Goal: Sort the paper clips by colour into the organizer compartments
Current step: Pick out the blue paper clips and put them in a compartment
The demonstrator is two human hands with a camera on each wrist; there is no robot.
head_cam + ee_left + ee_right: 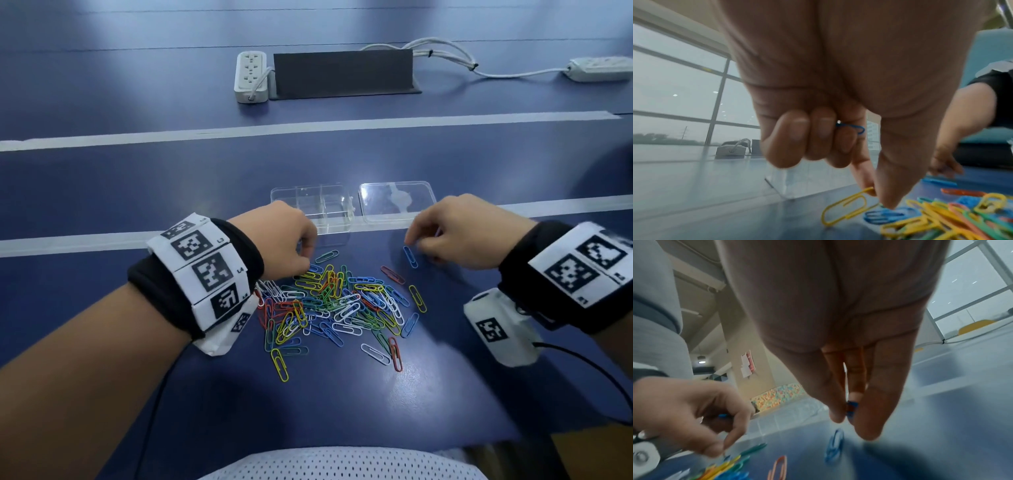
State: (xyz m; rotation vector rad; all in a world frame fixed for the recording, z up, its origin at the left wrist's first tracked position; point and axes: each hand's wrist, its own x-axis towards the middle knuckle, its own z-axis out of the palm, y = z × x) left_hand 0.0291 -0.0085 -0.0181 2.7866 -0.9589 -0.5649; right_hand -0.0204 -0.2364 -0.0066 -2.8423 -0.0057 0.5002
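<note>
A mixed pile of coloured paper clips (335,301) lies on the blue table, in front of the clear organizer (311,205) with its lid (397,202) folded open to the right. My left hand (305,263) is at the pile's far left edge. Its three curled fingers hold a blue clip (851,128) against the palm, while thumb and index finger reach down to another blue clip (885,214) beside a yellow clip (844,206). My right hand (416,245) pinches blue clips (852,408) just above a lone blue clip (410,256) on the table.
Two white power strips (250,77) (599,68) with cables and a dark grey box (344,73) sit at the back. White tape lines (308,128) cross the table. Stray clips, among them a red one (393,274), lie around the pile.
</note>
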